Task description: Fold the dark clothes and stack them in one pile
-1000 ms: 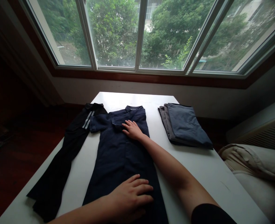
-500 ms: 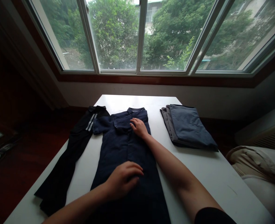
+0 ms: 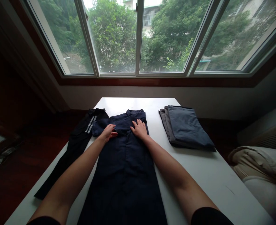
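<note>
A navy button-up shirt [image 3: 126, 168] lies lengthwise on the white table, its collar [image 3: 135, 112] toward the window and its left-side short sleeve [image 3: 99, 126] spread outward. My right hand [image 3: 140, 129] rests on the right chest below the collar, fingers spread. Across the button line, my left hand [image 3: 109, 132] is at the left chest near the sleeve, thumb apart from the fingers. No cloth shows pinched between them. Just left of the shirt is a black garment [image 3: 75, 147] with white stripes, partly covered by the navy sleeve and my left forearm.
A stack of folded grey and dark clothes [image 3: 187, 126] sits on the right side of the white table [image 3: 198, 175]. Beige fabric [image 3: 257, 164] lies beyond the right edge. Behind the table is a wide window [image 3: 138, 40]; cables [image 3: 5, 159] lie on the floor at left.
My left hand has moved forward from over the shirt's middle to its left chest. My right hand stays on the right chest, its fingers now more spread.
</note>
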Demonstrator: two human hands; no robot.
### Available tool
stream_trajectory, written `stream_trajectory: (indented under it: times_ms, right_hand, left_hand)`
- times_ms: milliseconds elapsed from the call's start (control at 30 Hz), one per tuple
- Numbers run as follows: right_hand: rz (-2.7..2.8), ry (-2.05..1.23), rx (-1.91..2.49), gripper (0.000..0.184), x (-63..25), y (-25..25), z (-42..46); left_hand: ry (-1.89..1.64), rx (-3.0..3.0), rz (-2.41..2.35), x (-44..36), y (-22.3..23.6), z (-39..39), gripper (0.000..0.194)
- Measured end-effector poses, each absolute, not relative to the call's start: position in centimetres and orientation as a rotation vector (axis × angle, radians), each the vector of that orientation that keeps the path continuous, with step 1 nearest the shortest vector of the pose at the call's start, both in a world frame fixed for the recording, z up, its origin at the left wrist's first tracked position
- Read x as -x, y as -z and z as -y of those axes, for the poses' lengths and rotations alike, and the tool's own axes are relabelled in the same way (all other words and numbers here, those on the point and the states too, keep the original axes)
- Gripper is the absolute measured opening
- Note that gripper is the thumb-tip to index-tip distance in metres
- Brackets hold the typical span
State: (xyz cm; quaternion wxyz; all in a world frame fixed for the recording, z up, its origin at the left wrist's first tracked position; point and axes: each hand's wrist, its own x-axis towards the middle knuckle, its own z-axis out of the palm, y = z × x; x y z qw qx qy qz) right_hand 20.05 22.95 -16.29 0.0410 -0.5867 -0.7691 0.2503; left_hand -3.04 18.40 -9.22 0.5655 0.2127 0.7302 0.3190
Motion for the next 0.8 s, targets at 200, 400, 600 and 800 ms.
stream_trajectory:
  times_ms: [200, 400, 600, 800]
  right_hand:
    - [2.364, -0.672, 1.777, 0.064, -20.3, 16.2, -23.1]
    - [2.292, -0.589, 1.814, 0.067, -20.4, 16.2, -23.4]
    - [2.295, -0.633, 1.798, 0.063, -20.6, 16.3, -23.5]
    - [2.335, -0.725, 1.788, 0.06, -20.7, 16.4, -23.4]
  left_hand:
    - [-0.729, -0.772, -1.868, 1.8, 11.1, -21.0, 0.049]
    - [-0.819, -1.069, -2.008, 2.3, 11.2, -21.6, 0.023]
    - [-0.809, -1.095, -2.021, 2.8, 13.0, -21.0, 0.029]
    - [-0.711, -1.093, -1.902, 3.5, 13.8, -21.5, 0.056]
